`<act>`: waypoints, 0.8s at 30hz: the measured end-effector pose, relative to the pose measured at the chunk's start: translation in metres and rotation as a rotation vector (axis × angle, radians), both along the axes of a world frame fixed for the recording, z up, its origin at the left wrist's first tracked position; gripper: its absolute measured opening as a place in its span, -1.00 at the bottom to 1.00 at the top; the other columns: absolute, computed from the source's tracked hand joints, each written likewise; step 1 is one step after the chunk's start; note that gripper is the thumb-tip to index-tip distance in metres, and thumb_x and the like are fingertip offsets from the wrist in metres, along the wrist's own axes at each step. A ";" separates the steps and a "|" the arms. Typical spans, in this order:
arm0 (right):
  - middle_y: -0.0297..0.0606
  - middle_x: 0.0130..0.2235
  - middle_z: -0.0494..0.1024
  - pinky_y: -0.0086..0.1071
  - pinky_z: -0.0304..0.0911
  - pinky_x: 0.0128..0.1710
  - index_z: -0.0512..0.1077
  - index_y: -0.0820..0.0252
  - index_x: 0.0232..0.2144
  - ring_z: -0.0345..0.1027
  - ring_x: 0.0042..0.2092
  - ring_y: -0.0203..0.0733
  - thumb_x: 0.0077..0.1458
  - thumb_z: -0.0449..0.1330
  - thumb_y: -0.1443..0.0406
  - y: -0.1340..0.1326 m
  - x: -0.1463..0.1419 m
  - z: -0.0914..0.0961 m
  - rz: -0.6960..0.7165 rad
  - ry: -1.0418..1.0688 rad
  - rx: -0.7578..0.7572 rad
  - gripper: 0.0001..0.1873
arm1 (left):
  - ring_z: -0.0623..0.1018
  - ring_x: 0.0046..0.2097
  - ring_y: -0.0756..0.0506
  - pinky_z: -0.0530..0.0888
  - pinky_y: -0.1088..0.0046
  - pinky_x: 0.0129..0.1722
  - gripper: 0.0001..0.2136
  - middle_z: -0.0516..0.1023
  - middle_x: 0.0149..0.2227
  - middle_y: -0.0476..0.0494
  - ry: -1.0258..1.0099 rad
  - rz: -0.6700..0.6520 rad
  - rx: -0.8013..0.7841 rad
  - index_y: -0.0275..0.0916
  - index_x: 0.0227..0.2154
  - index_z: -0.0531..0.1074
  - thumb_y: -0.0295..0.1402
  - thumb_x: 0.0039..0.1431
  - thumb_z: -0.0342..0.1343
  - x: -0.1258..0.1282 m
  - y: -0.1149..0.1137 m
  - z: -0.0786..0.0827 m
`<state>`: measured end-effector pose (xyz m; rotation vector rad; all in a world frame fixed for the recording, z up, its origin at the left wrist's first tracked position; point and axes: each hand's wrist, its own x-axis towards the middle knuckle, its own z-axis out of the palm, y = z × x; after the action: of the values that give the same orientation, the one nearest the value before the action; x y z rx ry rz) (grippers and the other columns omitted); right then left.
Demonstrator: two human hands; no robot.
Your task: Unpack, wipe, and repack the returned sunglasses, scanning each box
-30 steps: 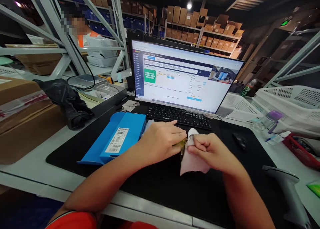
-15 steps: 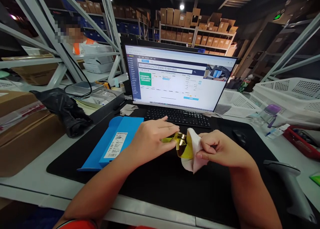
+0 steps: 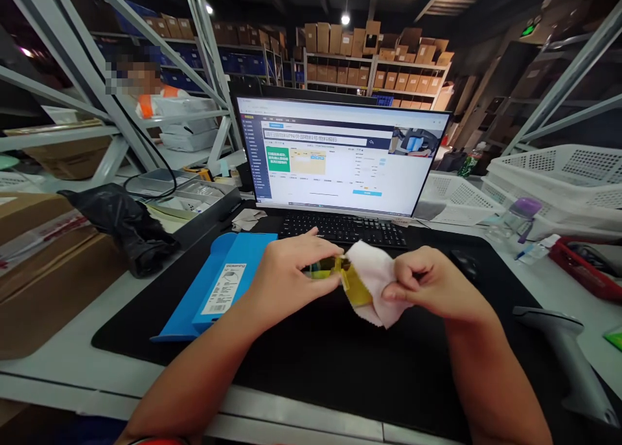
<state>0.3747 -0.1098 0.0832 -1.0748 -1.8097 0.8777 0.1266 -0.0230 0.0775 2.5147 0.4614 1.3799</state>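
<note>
Over black mat, warehouse racks behind: L-hand grip round yellow lens, R-hand grip round cloth.

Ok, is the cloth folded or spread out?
Folded, not spread: the cloth is wrapped over one end of the glasses, pinched there by the right hand; the left hand grips the other end.

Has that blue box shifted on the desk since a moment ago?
No. The blue box sits at the same spot beside the keyboard's left end, on the black mat.
</note>
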 end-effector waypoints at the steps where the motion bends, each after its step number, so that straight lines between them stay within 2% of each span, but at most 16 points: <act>1: -0.50 -0.61 0.13 -0.45 -0.15 -0.58 0.07 0.14 -0.65 -0.08 -0.56 -0.42 0.07 0.40 0.20 0.001 0.002 0.000 -0.082 0.081 -0.008 -0.43 | 0.68 -0.29 -0.05 0.52 0.22 0.18 -0.82 0.72 -0.29 0.02 -0.039 0.052 -0.026 -0.19 -0.28 0.62 -0.49 0.01 0.28 0.001 0.000 -0.002; 4: -0.52 -0.61 0.13 -0.47 -0.18 -0.60 0.12 0.13 -0.61 -0.10 -0.57 -0.43 0.01 0.44 0.16 0.013 -0.007 -0.010 -0.317 0.354 0.018 -0.46 | 0.69 -0.27 -0.10 0.63 0.35 -0.10 -0.81 0.72 -0.29 0.00 -0.065 0.237 -0.097 -0.16 -0.30 0.63 -0.47 -0.03 0.27 0.007 0.002 -0.009; 6: -0.53 -0.60 0.15 -0.49 -0.14 -0.59 0.16 0.13 -0.59 -0.07 -0.56 -0.43 -0.03 0.47 0.15 0.024 -0.020 -0.020 -0.424 0.521 0.066 -0.47 | 0.70 -0.26 -0.12 0.62 0.42 -0.26 -0.78 0.72 -0.27 -0.01 -0.014 0.339 -0.113 -0.15 -0.28 0.63 -0.46 -0.04 0.26 0.010 0.004 -0.013; 10: -0.52 -0.56 0.22 -0.51 0.04 -0.57 0.21 0.12 -0.53 0.06 -0.54 -0.41 -0.08 0.50 0.14 0.037 -0.048 -0.038 -0.577 0.779 0.124 -0.50 | 0.71 -0.22 -0.15 0.61 0.43 -0.27 -0.75 0.73 -0.21 -0.06 0.011 0.474 -0.025 -0.15 -0.19 0.63 -0.43 0.03 0.24 0.015 0.005 -0.020; 14: -0.52 -0.59 0.28 -0.48 0.10 -0.65 0.20 0.08 -0.52 0.16 -0.59 -0.35 -0.12 0.51 0.12 0.036 -0.069 -0.048 -0.607 0.894 0.070 -0.49 | 0.72 -0.27 -0.18 0.63 0.39 -0.29 -0.80 0.73 -0.22 -0.16 -0.020 0.548 0.180 -0.22 -0.18 0.62 -0.40 0.12 0.21 0.023 0.004 -0.031; 17: -0.51 -0.60 0.33 -0.45 0.16 -0.63 0.19 0.08 -0.54 0.21 -0.59 -0.34 -0.12 0.51 0.13 0.032 -0.085 -0.056 -0.612 0.902 0.068 -0.48 | 0.71 -0.32 -0.18 0.62 0.39 -0.35 -0.81 0.73 -0.23 -0.23 -0.070 0.558 0.316 -0.29 -0.16 0.60 -0.39 0.19 0.19 0.027 0.003 -0.038; 21: -0.49 -0.67 0.35 -0.39 0.19 -0.63 0.18 0.06 -0.58 0.22 -0.65 -0.31 -0.12 0.49 0.07 0.028 -0.102 -0.066 -0.642 0.803 0.097 -0.47 | 0.71 -0.35 -0.17 0.59 0.42 -0.43 -0.80 0.73 -0.24 -0.25 -0.085 0.563 0.381 -0.32 -0.14 0.57 -0.41 0.21 0.16 0.029 0.000 -0.041; 24: -0.48 -0.69 0.34 -0.38 0.19 -0.62 0.20 0.07 -0.60 0.24 -0.66 -0.30 -0.15 0.51 0.08 0.027 -0.100 -0.062 -0.596 0.794 0.057 -0.47 | 0.71 -0.35 -0.17 0.59 0.42 -0.42 -0.81 0.73 -0.25 -0.25 -0.084 0.548 0.366 -0.33 -0.14 0.56 -0.40 0.23 0.16 0.028 -0.003 -0.040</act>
<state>0.2751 -0.0825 0.0208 -0.9563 -0.7903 0.7236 0.1548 -0.0260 0.0375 2.7143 1.0229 1.9045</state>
